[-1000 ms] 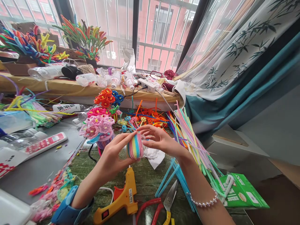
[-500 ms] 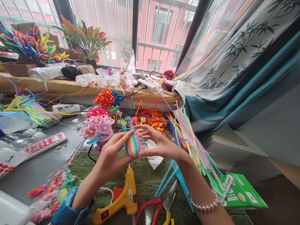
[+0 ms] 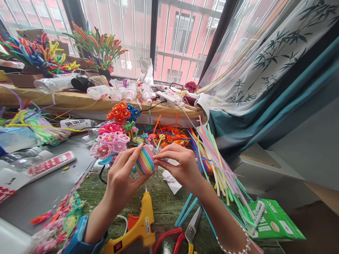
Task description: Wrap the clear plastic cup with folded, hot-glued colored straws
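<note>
My left hand (image 3: 123,176) grips a small cup-shaped piece (image 3: 145,160) wrapped in pastel pink, yellow and blue stripes, tilted over the table. My right hand (image 3: 178,164) pinches at its right side, thumb and fingers together at the edge; whatever lies between the fingertips is too small to make out. Below the hands lies a yellow glue gun (image 3: 144,220), its nozzle pointing up toward the striped piece. Red-handled pliers (image 3: 169,238) and scissors (image 3: 192,227) rest to its right. A crumpled white paper (image 3: 172,181) is under my right hand.
Pink and orange fuzzy flowers (image 3: 112,141) stand behind my left hand. Pastel pipe cleaners (image 3: 217,155) and a green packet (image 3: 278,218) are at the right. Bottles (image 3: 99,91) and a power strip (image 3: 166,98) line the sill. A grey surface (image 3: 50,187) carries more bottles.
The striped piece has moved slightly left and tilted. My right hand's fingers have come together at its right edge, where they were spread around it before.
</note>
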Available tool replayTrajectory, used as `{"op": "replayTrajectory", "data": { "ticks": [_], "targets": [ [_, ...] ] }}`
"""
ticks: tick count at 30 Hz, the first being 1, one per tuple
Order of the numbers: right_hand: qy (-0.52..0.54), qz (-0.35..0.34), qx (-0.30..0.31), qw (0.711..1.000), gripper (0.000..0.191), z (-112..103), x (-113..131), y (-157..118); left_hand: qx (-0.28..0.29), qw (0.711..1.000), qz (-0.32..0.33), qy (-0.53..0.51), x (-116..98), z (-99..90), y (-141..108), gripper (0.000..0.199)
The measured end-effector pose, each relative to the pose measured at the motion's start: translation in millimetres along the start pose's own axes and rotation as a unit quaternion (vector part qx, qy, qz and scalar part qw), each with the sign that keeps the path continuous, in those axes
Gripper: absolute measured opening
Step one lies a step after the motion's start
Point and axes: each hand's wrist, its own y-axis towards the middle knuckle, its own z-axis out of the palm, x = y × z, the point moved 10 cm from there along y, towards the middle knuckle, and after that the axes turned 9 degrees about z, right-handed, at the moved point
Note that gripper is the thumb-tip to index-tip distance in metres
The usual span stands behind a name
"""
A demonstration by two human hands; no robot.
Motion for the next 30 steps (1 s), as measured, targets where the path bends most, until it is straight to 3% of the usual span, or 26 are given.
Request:
{"op": "replayTrajectory", "data": {
  "ticks": [14, 18, 23, 30],
  "targets": [
    [-0.042, -0.051, -0.077, 0.995, 0.014, 2.7, 15.6, -9.0, -0.048, 0.997, -0.009, 0.052, -3.6, -12.9, 0.5, 0.068],
    [-0.049, -0.08, -0.064, 0.994, 0.014, 3.6, 23.1, -10.4, -0.076, 0.995, -0.039, 0.057, 2.0, -22.3, 0.2, 0.068],
    [-0.014, -0.032, 0.022, 0.999, 0.015, 6.6, 12.0, -4.6, -0.083, 0.994, -0.051, 0.045, 7.0, -25.6, -1.5, 0.067],
    [-0.034, 0.01, -0.015, 0.999, 0.016, -5.8, 7.1, -1.4, -0.074, 0.993, -0.013, 0.087, -4.7, -24.9, 0.1, 0.07]
  ]
}}
